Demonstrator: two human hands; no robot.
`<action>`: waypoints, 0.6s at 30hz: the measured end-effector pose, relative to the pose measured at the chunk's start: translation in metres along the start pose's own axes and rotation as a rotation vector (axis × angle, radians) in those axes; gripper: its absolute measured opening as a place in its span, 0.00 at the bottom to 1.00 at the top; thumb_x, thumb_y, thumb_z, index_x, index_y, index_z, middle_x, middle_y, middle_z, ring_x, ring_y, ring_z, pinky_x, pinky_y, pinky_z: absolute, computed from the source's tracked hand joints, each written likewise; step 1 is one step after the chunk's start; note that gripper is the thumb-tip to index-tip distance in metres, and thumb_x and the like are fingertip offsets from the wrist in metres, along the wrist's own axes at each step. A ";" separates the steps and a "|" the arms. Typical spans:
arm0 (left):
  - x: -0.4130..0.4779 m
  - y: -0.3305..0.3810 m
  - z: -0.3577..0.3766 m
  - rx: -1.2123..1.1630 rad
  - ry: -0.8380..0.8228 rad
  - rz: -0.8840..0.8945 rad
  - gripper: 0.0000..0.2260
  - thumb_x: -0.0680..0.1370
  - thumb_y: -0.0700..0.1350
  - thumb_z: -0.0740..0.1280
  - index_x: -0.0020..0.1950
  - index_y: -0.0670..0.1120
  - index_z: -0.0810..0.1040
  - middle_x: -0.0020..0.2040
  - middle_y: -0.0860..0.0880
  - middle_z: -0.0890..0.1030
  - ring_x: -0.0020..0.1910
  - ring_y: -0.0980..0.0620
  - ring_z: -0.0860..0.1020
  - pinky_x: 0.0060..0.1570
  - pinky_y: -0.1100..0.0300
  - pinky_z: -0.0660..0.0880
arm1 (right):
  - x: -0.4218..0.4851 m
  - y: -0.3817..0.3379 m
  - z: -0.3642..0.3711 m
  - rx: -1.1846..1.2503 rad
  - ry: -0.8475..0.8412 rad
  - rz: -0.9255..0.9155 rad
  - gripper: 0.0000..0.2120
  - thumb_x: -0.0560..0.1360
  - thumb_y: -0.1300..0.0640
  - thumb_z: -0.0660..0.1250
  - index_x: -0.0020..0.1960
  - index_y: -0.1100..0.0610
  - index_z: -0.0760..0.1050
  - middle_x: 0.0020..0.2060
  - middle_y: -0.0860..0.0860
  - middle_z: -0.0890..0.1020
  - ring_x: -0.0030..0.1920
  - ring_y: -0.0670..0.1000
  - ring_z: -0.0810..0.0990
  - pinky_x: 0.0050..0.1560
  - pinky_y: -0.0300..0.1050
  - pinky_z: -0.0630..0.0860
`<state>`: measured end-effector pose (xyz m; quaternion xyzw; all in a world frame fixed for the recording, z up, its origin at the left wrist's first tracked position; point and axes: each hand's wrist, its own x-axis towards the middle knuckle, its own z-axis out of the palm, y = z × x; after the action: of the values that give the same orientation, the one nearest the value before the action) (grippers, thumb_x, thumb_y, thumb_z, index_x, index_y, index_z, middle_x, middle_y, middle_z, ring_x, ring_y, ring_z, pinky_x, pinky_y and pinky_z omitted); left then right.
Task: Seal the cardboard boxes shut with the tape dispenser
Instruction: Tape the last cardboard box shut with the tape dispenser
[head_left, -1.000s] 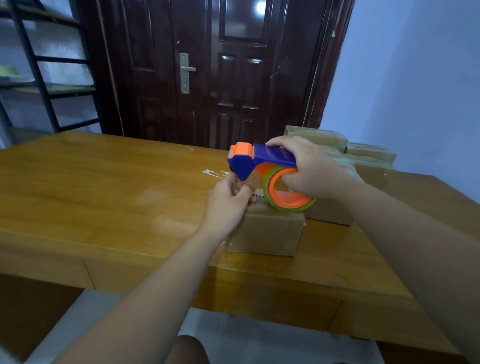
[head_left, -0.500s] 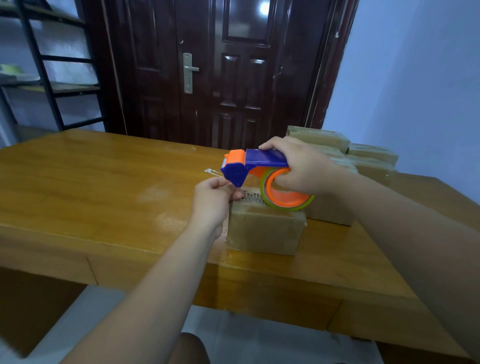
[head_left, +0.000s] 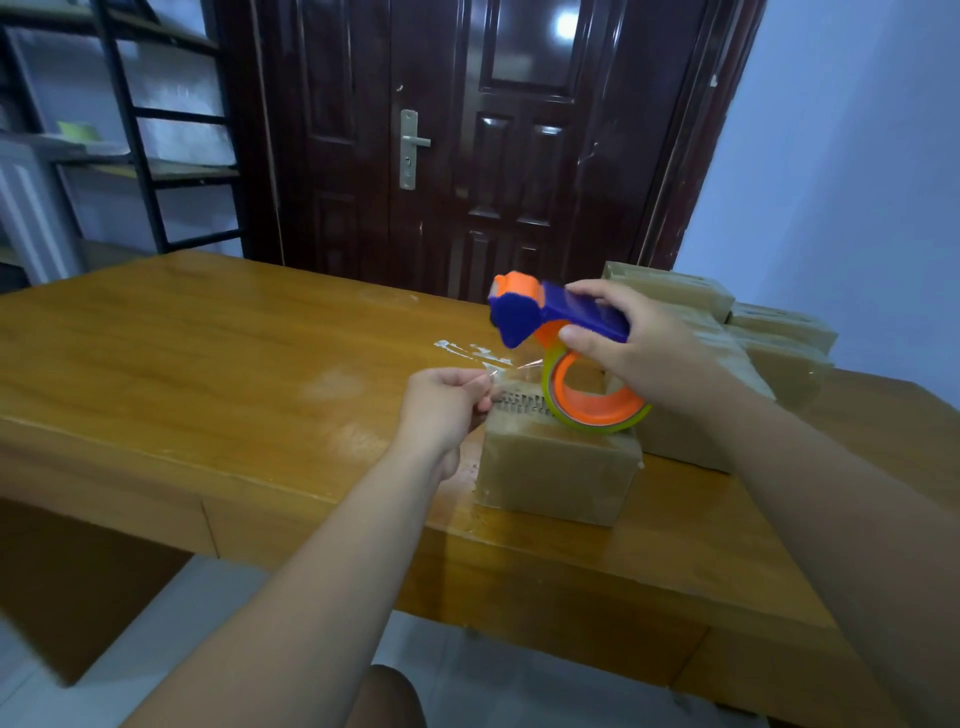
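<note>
Wood table (head_left: 208, 338) w/ cardboard boxes (head_left: 556, 467), maybe tape scraps (head_left: 467, 351).

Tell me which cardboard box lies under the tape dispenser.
The lone front box, closest to the person; the other boxes sit stacked behind it, to the right.

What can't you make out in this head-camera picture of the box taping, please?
Head view only:
- Top flaps of the small brown cardboard box: covered by the orange-cored tape roll and left hand; sealed or not is unclear.
- Clear tape strip: transparent, its width and end unreadable.
- Blue and orange tape dispenser handle: wrapped by the right hand.
- Stacked brown boxes: count hidden behind that hand.
</note>
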<state>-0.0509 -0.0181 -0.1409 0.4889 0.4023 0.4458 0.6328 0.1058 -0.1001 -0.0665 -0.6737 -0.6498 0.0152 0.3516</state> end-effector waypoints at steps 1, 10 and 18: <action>0.000 0.000 -0.001 -0.022 -0.003 -0.008 0.07 0.79 0.36 0.64 0.53 0.36 0.80 0.29 0.50 0.78 0.36 0.51 0.76 0.49 0.53 0.79 | -0.002 0.003 0.003 0.061 0.054 0.017 0.21 0.76 0.47 0.66 0.67 0.46 0.69 0.53 0.42 0.74 0.48 0.40 0.75 0.43 0.30 0.68; -0.002 -0.001 -0.001 -0.092 0.055 0.027 0.13 0.78 0.38 0.66 0.62 0.39 0.75 0.37 0.47 0.80 0.32 0.56 0.76 0.40 0.61 0.79 | -0.012 0.017 0.008 0.181 0.117 -0.009 0.27 0.74 0.40 0.63 0.71 0.47 0.66 0.58 0.44 0.75 0.51 0.39 0.75 0.42 0.21 0.67; 0.000 -0.006 -0.002 -0.009 0.134 0.084 0.07 0.77 0.36 0.67 0.54 0.43 0.76 0.38 0.46 0.81 0.31 0.55 0.77 0.34 0.64 0.76 | -0.009 0.014 0.010 0.127 0.129 -0.049 0.32 0.73 0.35 0.58 0.72 0.48 0.67 0.60 0.45 0.76 0.54 0.44 0.75 0.48 0.30 0.69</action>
<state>-0.0520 -0.0186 -0.1467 0.4716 0.4211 0.5054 0.5872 0.1119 -0.1026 -0.0852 -0.6334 -0.6400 0.0041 0.4350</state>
